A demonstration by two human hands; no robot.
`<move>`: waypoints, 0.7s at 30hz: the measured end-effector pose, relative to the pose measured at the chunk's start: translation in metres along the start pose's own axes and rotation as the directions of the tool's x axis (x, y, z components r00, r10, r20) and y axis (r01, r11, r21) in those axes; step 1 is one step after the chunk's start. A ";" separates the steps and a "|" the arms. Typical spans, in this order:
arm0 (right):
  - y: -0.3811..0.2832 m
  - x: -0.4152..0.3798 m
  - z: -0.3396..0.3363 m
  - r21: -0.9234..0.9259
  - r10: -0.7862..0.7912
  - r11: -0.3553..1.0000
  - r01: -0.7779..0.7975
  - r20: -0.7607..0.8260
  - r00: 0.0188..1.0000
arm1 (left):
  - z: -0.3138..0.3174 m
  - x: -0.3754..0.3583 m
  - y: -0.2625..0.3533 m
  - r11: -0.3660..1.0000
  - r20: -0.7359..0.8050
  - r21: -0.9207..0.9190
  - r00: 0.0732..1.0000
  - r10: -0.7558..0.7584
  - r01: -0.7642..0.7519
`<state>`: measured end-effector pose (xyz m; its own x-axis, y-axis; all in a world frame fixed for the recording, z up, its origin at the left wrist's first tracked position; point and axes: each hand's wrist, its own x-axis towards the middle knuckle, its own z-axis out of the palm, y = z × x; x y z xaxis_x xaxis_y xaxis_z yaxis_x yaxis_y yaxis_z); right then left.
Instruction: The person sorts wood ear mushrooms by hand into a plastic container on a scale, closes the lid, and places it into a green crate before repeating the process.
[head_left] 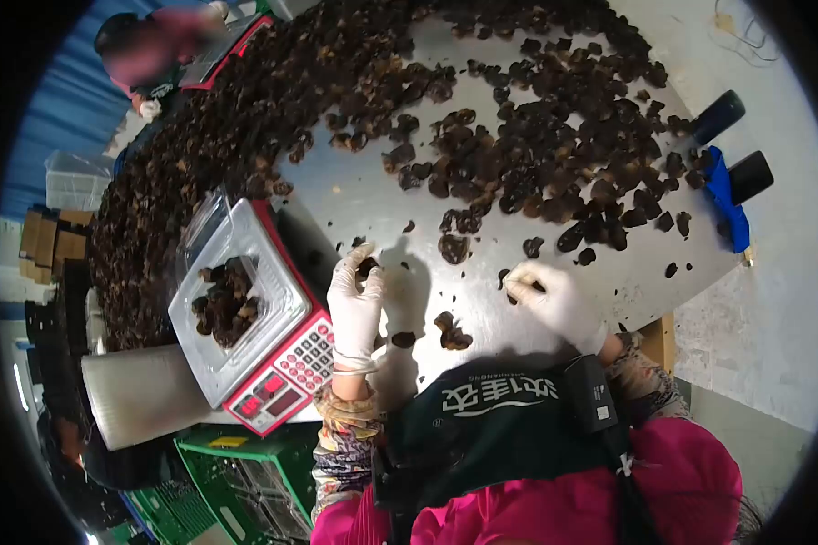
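My left hand point(356, 304), in a white glove, is over the metal table beside the red scale point(291, 377), its fingers curled round a small dark piece. To the right, my right hand point(554, 300), also gloved, has thumb and forefinger closed on a small dark piece. Between the two hands a brown piece point(453, 332) and a flat dark one point(404, 340) lie on the table. On the scale, a clear plastic container point(256, 300) holds several dark pieces point(225, 304).
Heaps of dark pieces point(536, 136) cover the far side and left of the metal table point(364, 195). Green crates point(254, 481) and a white roll point(145, 391) are at lower left. Another person point(141, 54) is at upper left near a second scale point(223, 54).
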<state>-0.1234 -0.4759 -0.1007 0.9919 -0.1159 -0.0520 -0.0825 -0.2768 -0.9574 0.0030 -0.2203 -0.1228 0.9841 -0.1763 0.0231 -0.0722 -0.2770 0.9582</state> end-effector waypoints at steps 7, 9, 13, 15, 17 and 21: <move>0.009 0.010 0.008 0.092 0.018 0.996 -0.023 0.056 0.998 | -0.026 -0.021 0.040 0.309 0.408 -0.844 0.899 -0.158 0.438; -0.001 0.020 -0.007 0.295 0.189 0.937 -0.186 0.019 0.982 | -0.026 -0.031 0.045 0.270 0.385 -0.841 0.869 -0.309 0.469; 0.019 0.065 -0.022 -0.236 -0.164 0.966 0.106 -0.240 0.957 | -0.014 -0.037 0.029 0.425 0.360 -0.760 0.864 -0.353 0.491; 0.019 0.085 -0.027 -0.381 -0.093 0.924 -0.032 -0.304 0.948 | -0.011 -0.040 0.022 0.523 0.327 -0.729 0.896 -0.300 0.441; 0.032 0.112 -0.031 -0.558 -0.048 0.791 -0.250 -0.464 0.884 | -0.007 -0.044 0.038 0.614 0.260 -0.665 0.902 -0.344 0.426; 0.040 0.129 -0.011 -0.668 -0.125 0.744 0.020 -0.109 0.986 | -0.005 -0.047 0.039 0.741 0.168 -0.548 0.918 -0.359 0.389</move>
<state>0.0003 -0.5122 -0.1421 0.9779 -0.1842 0.0992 -0.1063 -0.8457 -0.5230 -0.0452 -0.2178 -0.0846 0.9023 -0.2208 -0.3702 0.4186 0.2433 0.8750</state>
